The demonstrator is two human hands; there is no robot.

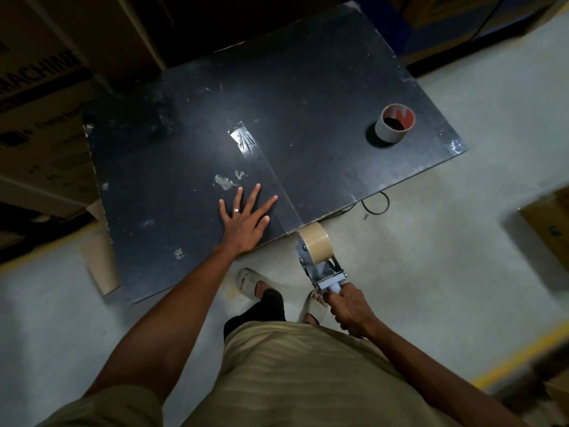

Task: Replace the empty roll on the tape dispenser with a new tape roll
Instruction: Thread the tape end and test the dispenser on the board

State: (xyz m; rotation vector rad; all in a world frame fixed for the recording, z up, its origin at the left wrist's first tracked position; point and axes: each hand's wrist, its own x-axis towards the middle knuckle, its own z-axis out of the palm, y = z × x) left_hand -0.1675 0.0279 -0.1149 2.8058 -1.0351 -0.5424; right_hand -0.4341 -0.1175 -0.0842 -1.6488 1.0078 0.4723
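- Two bare hands are seen from above, over a dark table (323,87) that stands on a pale floor (462,241).
- The left hand (244,224) is laid flat on the tabletop near its front edge, palm down, fingers spread wide and closed on nothing; a ring is worn on one finger.
- The right hand (351,309) is wrapped tightly around the handle of the tape dispenser (321,266), which is held off the table, just beyond its front edge.
- A full tan tape roll (317,245) is seated on the dispenser, its far side right at the table's edge; whether the two touch cannot be told.
- The empty roll (394,123), a bare cardboard core, stands on end near the table's far right corner, well apart from both hands.
- A strip of clear tape (243,138) is stuck to the middle of the tabletop.
- Cardboard boxes (40,97) are stacked to the left of the table.
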